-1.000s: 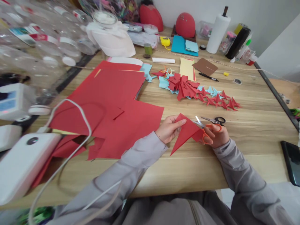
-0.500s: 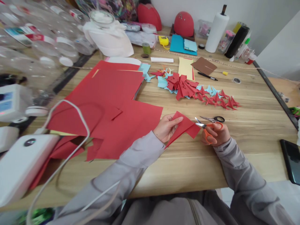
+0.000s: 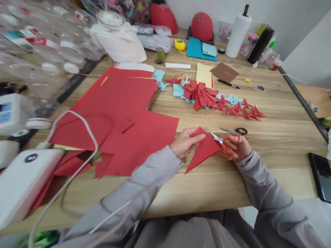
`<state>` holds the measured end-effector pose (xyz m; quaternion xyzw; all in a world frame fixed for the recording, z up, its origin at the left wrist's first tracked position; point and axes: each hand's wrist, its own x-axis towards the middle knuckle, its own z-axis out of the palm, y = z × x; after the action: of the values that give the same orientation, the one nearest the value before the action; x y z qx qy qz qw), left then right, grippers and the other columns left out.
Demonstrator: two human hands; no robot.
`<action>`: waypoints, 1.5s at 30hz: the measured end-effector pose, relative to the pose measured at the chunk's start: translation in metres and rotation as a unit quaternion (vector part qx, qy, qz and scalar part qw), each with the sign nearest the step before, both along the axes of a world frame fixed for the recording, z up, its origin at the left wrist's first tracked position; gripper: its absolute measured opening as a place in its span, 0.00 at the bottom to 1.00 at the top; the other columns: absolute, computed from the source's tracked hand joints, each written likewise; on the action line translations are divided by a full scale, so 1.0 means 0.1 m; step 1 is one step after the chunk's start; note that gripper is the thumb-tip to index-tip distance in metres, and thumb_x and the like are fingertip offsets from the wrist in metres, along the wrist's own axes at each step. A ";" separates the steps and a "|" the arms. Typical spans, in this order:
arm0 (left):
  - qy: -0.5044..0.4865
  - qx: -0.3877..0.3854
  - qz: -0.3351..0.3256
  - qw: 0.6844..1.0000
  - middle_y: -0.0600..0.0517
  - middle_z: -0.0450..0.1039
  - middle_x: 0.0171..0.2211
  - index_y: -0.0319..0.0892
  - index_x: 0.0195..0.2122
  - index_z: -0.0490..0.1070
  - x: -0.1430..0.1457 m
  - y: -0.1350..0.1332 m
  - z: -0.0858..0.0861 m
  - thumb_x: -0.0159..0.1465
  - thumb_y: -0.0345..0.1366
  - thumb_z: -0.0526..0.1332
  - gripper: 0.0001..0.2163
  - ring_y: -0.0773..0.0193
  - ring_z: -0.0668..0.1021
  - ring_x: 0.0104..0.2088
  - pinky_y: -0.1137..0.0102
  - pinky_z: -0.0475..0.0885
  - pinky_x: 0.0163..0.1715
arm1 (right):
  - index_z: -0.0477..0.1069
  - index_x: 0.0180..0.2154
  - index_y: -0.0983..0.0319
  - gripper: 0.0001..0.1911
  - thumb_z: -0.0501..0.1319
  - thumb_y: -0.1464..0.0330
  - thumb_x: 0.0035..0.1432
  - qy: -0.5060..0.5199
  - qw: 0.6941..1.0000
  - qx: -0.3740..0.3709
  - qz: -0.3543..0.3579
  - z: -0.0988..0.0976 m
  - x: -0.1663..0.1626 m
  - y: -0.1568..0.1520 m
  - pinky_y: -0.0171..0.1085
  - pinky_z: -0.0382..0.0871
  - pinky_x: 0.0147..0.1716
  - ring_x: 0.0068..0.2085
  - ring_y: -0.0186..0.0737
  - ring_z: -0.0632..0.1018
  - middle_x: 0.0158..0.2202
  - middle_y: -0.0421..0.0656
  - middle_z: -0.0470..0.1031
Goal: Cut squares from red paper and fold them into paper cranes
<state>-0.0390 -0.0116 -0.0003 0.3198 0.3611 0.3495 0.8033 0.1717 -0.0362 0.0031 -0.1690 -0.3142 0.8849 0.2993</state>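
Note:
Pinched between the thumb and fingers of my left hand (image 3: pixel 186 142) is a folded piece of red paper (image 3: pixel 204 148), roughly a triangle with one point hanging down. My right hand (image 3: pixel 239 148) is closed around the orange handles of a pair of scissors (image 3: pixel 224 141). Their parted blades lie at the upper right edge of the red paper; whether paper is between them I cannot tell. Just behind the right hand, a second pair of scissors (image 3: pixel 236 131) with black handles rests on the table. Large red paper sheets (image 3: pixel 126 127) lie left of my left hand.
Folded red paper pieces (image 3: pixel 199 93) and small red stars (image 3: pixel 240 108) are heaped beyond my hands. A white power bank (image 3: pixel 31 182) with a looping cable (image 3: pixel 90 129) lies at left, near plastic bottles (image 3: pixel 69 51). A phone (image 3: pixel 320 175) sits at the right edge.
The red paper has turned in my left hand, and its lower point now hangs freer. The flap that stuck out at its right no longer shows. The scissors have shifted slightly left.

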 end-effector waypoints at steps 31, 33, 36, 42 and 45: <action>-0.043 0.032 -0.101 0.993 0.48 0.77 0.25 0.35 0.34 0.75 0.03 -0.05 -0.03 0.51 0.42 0.70 0.15 0.64 0.78 0.21 0.72 0.75 0.19 | 0.58 0.14 0.62 0.24 0.59 0.57 0.55 -0.020 0.998 0.017 -0.065 0.03 -0.16 -0.08 0.32 0.49 0.15 0.14 0.29 0.61 0.13 0.37 0.63; -0.042 0.036 -0.103 0.993 0.47 0.78 0.26 0.35 0.34 0.76 0.02 -0.04 -0.04 0.51 0.42 0.70 0.15 0.63 0.79 0.22 0.71 0.75 0.20 | 0.58 0.14 0.62 0.25 0.59 0.56 0.55 -0.020 0.997 0.023 -0.066 0.05 -0.18 -0.09 0.32 0.52 0.16 0.14 0.29 0.62 0.13 0.37 0.63; -0.040 0.043 -0.112 0.992 0.45 0.78 0.27 0.34 0.34 0.77 0.01 -0.04 -0.04 0.51 0.42 0.70 0.15 0.62 0.79 0.23 0.72 0.75 0.21 | 0.58 0.14 0.62 0.25 0.60 0.56 0.55 -0.028 0.997 0.036 -0.068 0.06 -0.19 -0.09 0.32 0.57 0.19 0.16 0.30 0.65 0.12 0.37 0.62; -0.035 0.075 -0.109 0.991 0.46 0.78 0.25 0.35 0.29 0.78 0.02 -0.05 -0.01 0.51 0.42 0.71 0.14 0.66 0.77 0.22 0.75 0.72 0.20 | 0.55 0.15 0.62 0.25 0.59 0.57 0.55 -0.018 0.999 0.016 -0.032 0.03 -0.12 -0.09 0.30 0.44 0.12 0.12 0.26 0.59 0.12 0.36 0.61; -0.025 0.091 -0.110 0.989 0.45 0.78 0.26 0.35 0.30 0.79 0.02 -0.05 -0.02 0.50 0.42 0.71 0.14 0.65 0.78 0.25 0.74 0.72 0.22 | 0.55 0.15 0.62 0.24 0.59 0.57 0.55 -0.023 0.999 0.005 -0.021 0.02 -0.10 -0.10 0.30 0.43 0.11 0.12 0.26 0.60 0.13 0.37 0.61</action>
<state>-0.0366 -0.0168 -0.0019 0.4203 0.2704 0.2980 0.8133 0.1615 -0.0459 0.0054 -0.1946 -0.3222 0.8725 0.3116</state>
